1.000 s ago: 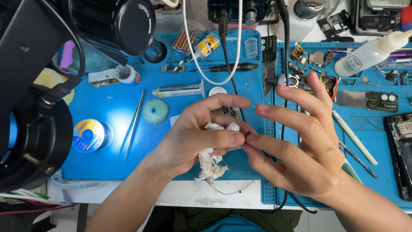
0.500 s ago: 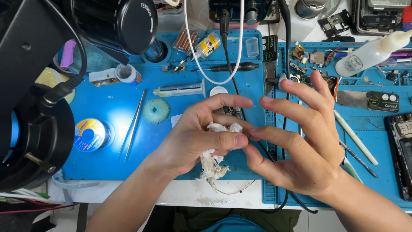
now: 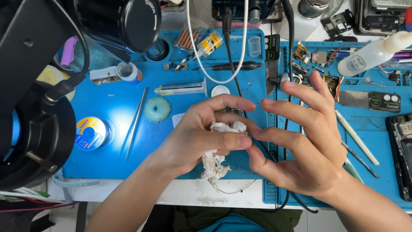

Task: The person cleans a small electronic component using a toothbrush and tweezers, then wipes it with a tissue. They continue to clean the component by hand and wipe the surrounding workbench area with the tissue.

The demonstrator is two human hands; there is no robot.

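The crumpled white tissue wad (image 3: 221, 146) is sitting in the left hand (image 3: 199, 135), pinched between thumb and fingers at six o'clock on the blue silicone work mat (image 3: 128, 107). It looks light, soft and tearable, best gripped by its bunched middle. The right hand (image 3: 307, 144) is spreading wide at three o'clock, fingertips touching the left's.

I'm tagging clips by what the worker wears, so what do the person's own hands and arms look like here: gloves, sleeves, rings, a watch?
Both are bare. The left hand and the right hand have no gloves and no rings that show, and the nails are short and unpainted. Both forearms are uncovered to the frame's edge: no sleeves, watch or wristband in view.
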